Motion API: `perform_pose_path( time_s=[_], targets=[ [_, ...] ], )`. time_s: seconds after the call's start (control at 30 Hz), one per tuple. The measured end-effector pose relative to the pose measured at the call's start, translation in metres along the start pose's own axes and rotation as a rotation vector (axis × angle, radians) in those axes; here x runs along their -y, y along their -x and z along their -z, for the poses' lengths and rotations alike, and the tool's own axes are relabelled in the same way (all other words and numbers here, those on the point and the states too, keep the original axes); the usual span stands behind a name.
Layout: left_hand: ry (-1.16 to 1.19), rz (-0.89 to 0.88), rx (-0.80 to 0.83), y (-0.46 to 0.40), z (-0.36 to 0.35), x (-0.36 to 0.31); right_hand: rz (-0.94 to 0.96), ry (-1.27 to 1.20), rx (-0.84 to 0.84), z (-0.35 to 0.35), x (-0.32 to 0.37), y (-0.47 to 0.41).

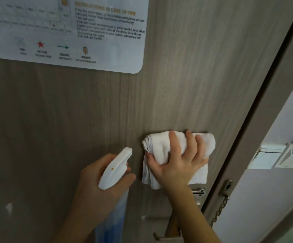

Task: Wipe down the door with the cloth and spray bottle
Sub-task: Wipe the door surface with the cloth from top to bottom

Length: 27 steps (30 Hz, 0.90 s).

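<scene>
A hotel room: a fire-evacuation notice (63,32) hangs on the wood-grain door (186,85), with a security chain (219,211) at its frame.

A white rounded-corner laminated notice (63,32) on the grey wood-grain door (194,85) reads "INSTRUCTIONS IN CASE OF FIRE", with "Do not use the lifts" and legend label "ESCAPESTAIRCASE".

Right hand (179,163) presses folded white cloth (161,149) flat on grey wood-grain door (89,111) above the handle (170,230), left hand (96,186) grips white-headed spray bottle (115,171) just beside it, fire-instruction notice (63,32) upper left, door chain (219,211) on frame at right.
</scene>
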State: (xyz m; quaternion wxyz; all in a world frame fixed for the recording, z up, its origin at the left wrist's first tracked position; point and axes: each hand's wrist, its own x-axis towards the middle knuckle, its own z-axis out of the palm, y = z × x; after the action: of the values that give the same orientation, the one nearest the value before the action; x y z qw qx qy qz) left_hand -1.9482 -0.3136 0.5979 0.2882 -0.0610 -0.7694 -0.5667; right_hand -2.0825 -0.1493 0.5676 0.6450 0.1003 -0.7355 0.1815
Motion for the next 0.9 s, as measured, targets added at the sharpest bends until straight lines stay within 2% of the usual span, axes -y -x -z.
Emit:
perform_pose_path(
  time_s=[0.37, 0.73, 0.9],
  targets=[
    [0.027, 0.012, -0.003, -0.001, 0.013, -0.008, -0.101, -0.028, -0.059, -0.001, 0.006, -0.024],
    [0.053, -0.035, -0.031, -0.019, 0.014, -0.032, -0.186, -0.074, -0.087, 0.018, 0.022, -0.165],
    [0.069, -0.036, -0.037, -0.029, 0.011, -0.037, -0.169, -0.075, -0.090, 0.018, 0.023, -0.175]
  ],
)
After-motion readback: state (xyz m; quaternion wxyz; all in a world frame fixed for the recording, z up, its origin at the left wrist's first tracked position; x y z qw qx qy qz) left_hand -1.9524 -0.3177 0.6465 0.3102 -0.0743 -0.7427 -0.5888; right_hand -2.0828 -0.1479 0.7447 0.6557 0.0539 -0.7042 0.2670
